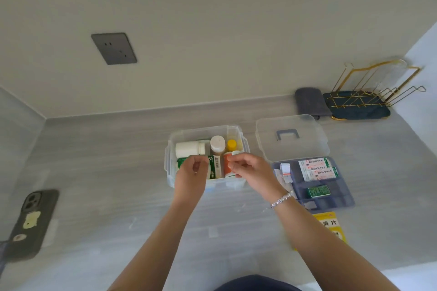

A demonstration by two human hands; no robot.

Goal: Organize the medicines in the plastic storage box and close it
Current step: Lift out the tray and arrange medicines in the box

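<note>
Grey wood-grain countertop (118, 172) meets a plain beige wall carrying a dark socket plate (114, 48). At centre stands the clear plastic storage box (170, 149), uncovered. Inside it: a white bottle (189, 148) lying on its side, a brown bottle with a white cap (217, 144), a yellow-capped bottle (232, 145), a green-and-white carton (214, 166) and an orange-labelled bottle (228, 160). My left hand (191, 176) hovers over the box's near left part, fingers curled; whether it grips anything I cannot tell. My right hand (250, 170) pinches the orange-labelled bottle. Just right of the box lies its lid (292, 137), with a grey divided tray (314, 182) of sachets nearer me. A yellow packet (328, 224) lies just nearer than the tray. A phone (30, 222) lies far left.
</note>
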